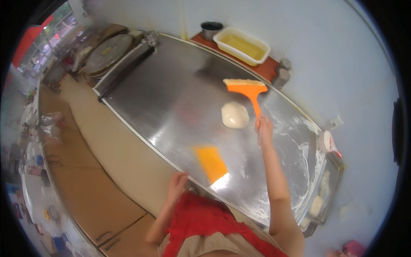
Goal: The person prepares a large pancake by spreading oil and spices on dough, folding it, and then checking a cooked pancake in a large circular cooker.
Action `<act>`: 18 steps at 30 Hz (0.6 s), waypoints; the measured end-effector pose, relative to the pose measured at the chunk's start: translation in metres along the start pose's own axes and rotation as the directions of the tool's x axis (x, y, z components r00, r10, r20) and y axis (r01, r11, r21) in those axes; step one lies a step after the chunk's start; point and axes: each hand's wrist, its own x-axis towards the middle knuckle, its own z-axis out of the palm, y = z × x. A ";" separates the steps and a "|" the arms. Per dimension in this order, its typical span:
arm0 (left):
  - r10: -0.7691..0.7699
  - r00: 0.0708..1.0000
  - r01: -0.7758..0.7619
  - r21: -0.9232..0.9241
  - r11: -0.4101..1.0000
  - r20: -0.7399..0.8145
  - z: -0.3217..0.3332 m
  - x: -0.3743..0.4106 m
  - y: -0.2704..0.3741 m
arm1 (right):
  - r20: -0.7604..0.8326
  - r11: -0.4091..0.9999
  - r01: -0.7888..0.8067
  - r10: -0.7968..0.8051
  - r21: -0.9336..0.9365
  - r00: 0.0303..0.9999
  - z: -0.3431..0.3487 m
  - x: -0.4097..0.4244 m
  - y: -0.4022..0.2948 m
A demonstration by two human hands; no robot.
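Note:
My right hand [265,128] grips the handle of an orange squeegee-type scraper [249,90], its wide pale-edged blade resting on or just above the far side of a stainless steel worktop [179,128]. Left of the handle, a round piece of pale dough [234,115] lies flat on the metal. Nearer to me is an orange-yellow rectangle [212,163]; whether it is a sheet or a reflection I cannot tell. My left hand [178,183] is at the worktop's near edge, fingers bent, with nothing seen in it.
Behind the worktop, a red-brown board [205,41] holds a white tub of yellow liquid [244,48] and a metal cup [211,29]. Shaker jars [282,76] stand beside them. A round griddle [109,53] is far left. White flour marks the right side, near a tray with dough [316,205].

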 end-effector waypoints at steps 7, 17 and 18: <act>0.066 0.940 -0.096 -0.076 0.992 -0.335 -0.111 -0.017 0.001 | 0.186 0.913 0.082 -0.169 0.400 0.968 0.104 0.168 -0.031; -0.013 0.710 -0.134 -0.154 0.979 -0.704 -0.330 -0.035 -0.001 | 0.528 0.915 -0.236 0.029 0.328 0.849 0.288 0.142 0.061; -0.001 0.692 -0.144 -0.139 0.980 -0.722 -0.352 -0.028 0.005 | 0.634 0.908 -0.320 0.082 0.271 0.769 0.315 0.122 0.085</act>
